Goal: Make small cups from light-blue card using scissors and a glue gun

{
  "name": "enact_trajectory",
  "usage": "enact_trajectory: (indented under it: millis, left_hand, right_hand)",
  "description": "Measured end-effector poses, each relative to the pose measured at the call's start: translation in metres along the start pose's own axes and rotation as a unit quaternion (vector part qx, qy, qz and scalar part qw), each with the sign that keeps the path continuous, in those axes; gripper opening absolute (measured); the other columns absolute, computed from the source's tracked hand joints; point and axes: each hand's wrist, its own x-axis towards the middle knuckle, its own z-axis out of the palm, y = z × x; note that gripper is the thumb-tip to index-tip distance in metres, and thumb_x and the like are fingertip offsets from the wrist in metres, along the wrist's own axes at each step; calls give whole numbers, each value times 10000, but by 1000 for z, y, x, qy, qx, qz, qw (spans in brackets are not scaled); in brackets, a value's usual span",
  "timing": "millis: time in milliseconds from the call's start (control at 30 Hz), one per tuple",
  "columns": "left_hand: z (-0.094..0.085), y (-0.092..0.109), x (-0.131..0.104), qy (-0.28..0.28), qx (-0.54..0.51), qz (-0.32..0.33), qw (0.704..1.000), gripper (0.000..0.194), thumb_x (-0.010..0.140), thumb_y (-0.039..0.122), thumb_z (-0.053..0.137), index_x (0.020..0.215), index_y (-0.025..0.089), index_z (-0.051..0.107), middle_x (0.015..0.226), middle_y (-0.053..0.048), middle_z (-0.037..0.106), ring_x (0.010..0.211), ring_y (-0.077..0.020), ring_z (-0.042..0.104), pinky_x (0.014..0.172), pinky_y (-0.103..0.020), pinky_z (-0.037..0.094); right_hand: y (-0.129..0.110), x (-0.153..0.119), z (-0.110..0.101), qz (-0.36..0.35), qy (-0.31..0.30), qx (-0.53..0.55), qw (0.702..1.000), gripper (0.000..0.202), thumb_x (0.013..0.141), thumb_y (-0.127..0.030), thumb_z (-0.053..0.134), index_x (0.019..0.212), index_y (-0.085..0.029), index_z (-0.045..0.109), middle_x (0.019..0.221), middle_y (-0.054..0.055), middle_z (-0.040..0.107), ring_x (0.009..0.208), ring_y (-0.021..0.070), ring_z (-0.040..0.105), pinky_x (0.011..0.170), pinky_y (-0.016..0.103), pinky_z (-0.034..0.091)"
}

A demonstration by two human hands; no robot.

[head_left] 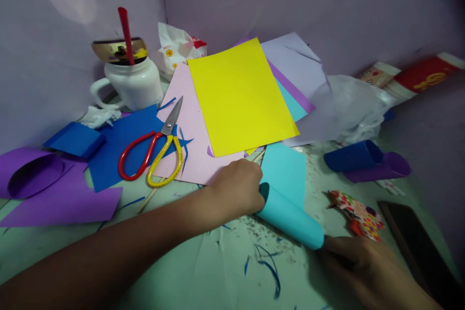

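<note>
A light-blue paper roll (290,215) slants over the table between my hands. At its upper left end, my left hand (238,186) is closed, with the fingertips hidden by the knuckles and the paper. My right hand (358,261) pinches the lower right end and is partly blurred. Just behind the roll lies a flat light-blue sheet (285,169). A yellow sheet (245,97) rests on a pale pink sheet (185,155) beyond my left hand. Scissors (163,143) with red and yellow handles lie with blades spread, left of that hand.
A white mug (132,82) stands back left, near blue paper (119,140) and a purple sheet (80,203). On the right are a blue paper tube (352,156), a purple tube (397,165), a phone-like dark slab (417,242) and a plastic bag (356,106). Blue scraps (271,271) lie in front.
</note>
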Motion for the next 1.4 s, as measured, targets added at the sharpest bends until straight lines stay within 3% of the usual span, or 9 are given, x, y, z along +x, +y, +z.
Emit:
enact_trajectory:
  millis: [300,467,567,700,867,1200,1400]
  left_hand:
    - [1,-3,3,-3,20,-9,1000,175,615,195,563,731,137,679,735,-127,655,601,-215,572,461,-278,375]
    - [0,-1,6,10,60,-4,998,107,646,158,556,652,150,662,691,-100,651,648,-211,584,546,-292,388]
    - [-3,1,7,3,88,-5,996,82,695,157,577,666,144,653,692,-70,645,667,-190,587,583,-291,406]
    - [-8,7,6,-16,123,-20,992,184,817,308,598,747,140,620,768,-13,633,729,-150,593,682,-318,474]
    - [-11,17,4,-21,148,-48,988,231,847,360,581,858,133,625,894,-21,645,826,-169,612,739,-348,503]
    - [-14,33,-2,-20,115,-105,988,225,845,341,587,874,121,625,897,-15,641,783,-162,615,667,-309,518]
    - [-13,33,-2,-15,79,-124,989,216,833,332,602,824,117,622,842,4,632,722,-146,604,612,-276,503]
  right_hand:
    - [-5,2,2,39,37,25,998,274,790,-203,409,678,-208,659,546,13,629,489,145,573,498,246,342]
    - [-11,3,1,67,25,15,997,325,799,-207,382,784,-215,706,594,28,668,534,155,605,506,236,317]
    - [-17,3,0,87,62,15,994,321,784,-200,396,795,-218,717,611,29,678,567,158,606,522,237,296]
    - [-22,0,-3,79,112,30,990,322,747,-172,415,807,-232,726,595,18,660,564,145,567,509,241,244]
    - [-23,-4,-5,71,153,56,984,280,704,-220,480,820,-246,733,596,14,648,534,138,516,489,257,194]
    - [-15,-8,-4,35,182,116,976,317,781,-469,530,934,-285,738,737,34,705,719,186,593,558,253,265]
    - [-16,-8,-5,37,177,128,975,343,845,-470,473,933,-274,741,742,42,716,736,194,617,561,257,279]
